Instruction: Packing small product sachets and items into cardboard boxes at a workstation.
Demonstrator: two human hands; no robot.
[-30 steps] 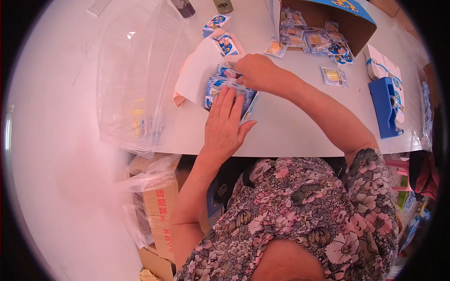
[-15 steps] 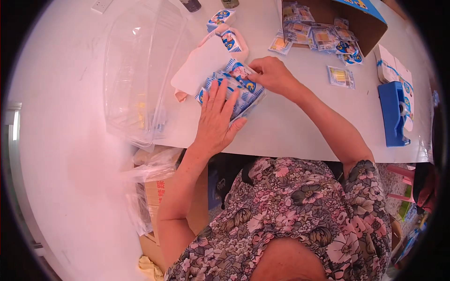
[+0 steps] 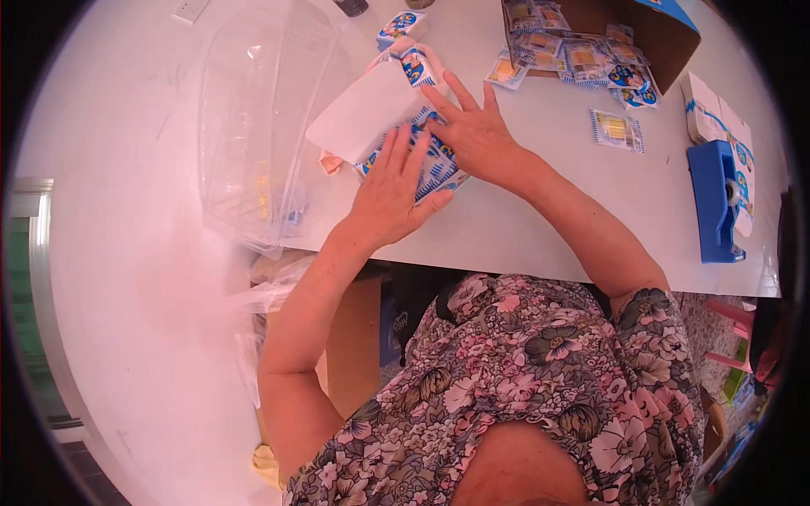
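I see both palms flat: left hand and right hand, fingers spread, gripping nothing, pin the blue-and-white printed sachet stack on the white table, likely squaring it beside the white paper bag.

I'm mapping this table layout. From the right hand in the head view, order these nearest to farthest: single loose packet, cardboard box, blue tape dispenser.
From the right hand:
1. Cardboard box, ahead and to the right.
2. Single loose packet, directly right; too close to the box to rank firmly.
3. Blue tape dispenser, far right edge.
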